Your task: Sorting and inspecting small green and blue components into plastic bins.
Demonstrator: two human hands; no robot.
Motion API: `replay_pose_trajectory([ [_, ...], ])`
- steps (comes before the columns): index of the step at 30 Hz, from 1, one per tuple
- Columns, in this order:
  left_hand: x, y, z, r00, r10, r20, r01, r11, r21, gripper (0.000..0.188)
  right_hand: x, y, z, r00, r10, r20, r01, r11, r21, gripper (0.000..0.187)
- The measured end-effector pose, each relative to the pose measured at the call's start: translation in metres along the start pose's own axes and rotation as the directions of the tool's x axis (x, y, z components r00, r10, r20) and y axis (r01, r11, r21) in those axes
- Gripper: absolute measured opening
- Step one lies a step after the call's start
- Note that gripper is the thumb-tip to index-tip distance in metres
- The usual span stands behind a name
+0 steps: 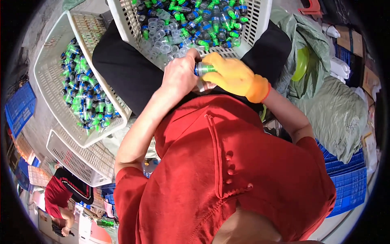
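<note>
A small plastic piece (205, 69), green at one end and blue at the other, lies between my two hands in front of my lap. My bare left hand (178, 73) is closed at its blue end, the fingertips partly hidden. My right hand (233, 75), in an orange-yellow glove, pinches its green end. Just below them a clear plastic part shows, and I cannot make out which hand bears it. Directly beyond my hands stands a white slatted basket (256, 28), holding many similar green, blue and black pieces (211, 24) and a heap of clear plastic cups (162, 38).
On the left, another white basket (50, 53) holds more such pieces (87, 93). Near it stands a smaller white basket (79, 158). Grey-green sacks (333, 114) and blue crates (347, 191) lie on the right. At lower left a person in red (61, 195) is bent over.
</note>
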State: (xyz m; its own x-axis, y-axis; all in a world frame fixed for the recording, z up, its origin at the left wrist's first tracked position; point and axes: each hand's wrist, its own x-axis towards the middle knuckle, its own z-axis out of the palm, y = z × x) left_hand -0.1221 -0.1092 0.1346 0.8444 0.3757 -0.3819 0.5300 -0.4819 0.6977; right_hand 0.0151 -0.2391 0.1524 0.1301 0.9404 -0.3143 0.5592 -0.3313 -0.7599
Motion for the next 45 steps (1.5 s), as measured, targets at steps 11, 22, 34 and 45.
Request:
replay_pose_trajectory([
  [11, 0.135, -0.073, 0.064, 0.894, 0.182, -0.409, 0.052, 0.865, 0.499, 0.017, 0.053, 0.058, -0.036, 0.917, 0.323, 0.232, -0.398, 0.757, 0.519, 0.032],
  [22, 0.108, -0.084, -0.044, 0.885, -0.440, -0.149, 0.160, 0.590, -0.792, 0.035, 0.135, 0.106, 0.049, 0.961, -0.086, -0.264, -0.001, 0.949, -0.314, 0.029],
  [34, -0.006, -0.058, -0.032, 0.952, -0.307, 0.003, 0.098, 0.293, -0.951, 0.033, 0.081, 0.031, -0.018, 0.997, -0.017, -0.074, 0.039, 0.951, 0.306, 0.030],
  [45, -0.044, -0.020, -0.050, 0.961, -0.247, 0.125, 0.236, 0.494, -0.837, 0.028, 0.033, -0.041, -0.016, 0.903, -0.429, 0.007, 0.384, 0.802, -0.457, 0.032],
])
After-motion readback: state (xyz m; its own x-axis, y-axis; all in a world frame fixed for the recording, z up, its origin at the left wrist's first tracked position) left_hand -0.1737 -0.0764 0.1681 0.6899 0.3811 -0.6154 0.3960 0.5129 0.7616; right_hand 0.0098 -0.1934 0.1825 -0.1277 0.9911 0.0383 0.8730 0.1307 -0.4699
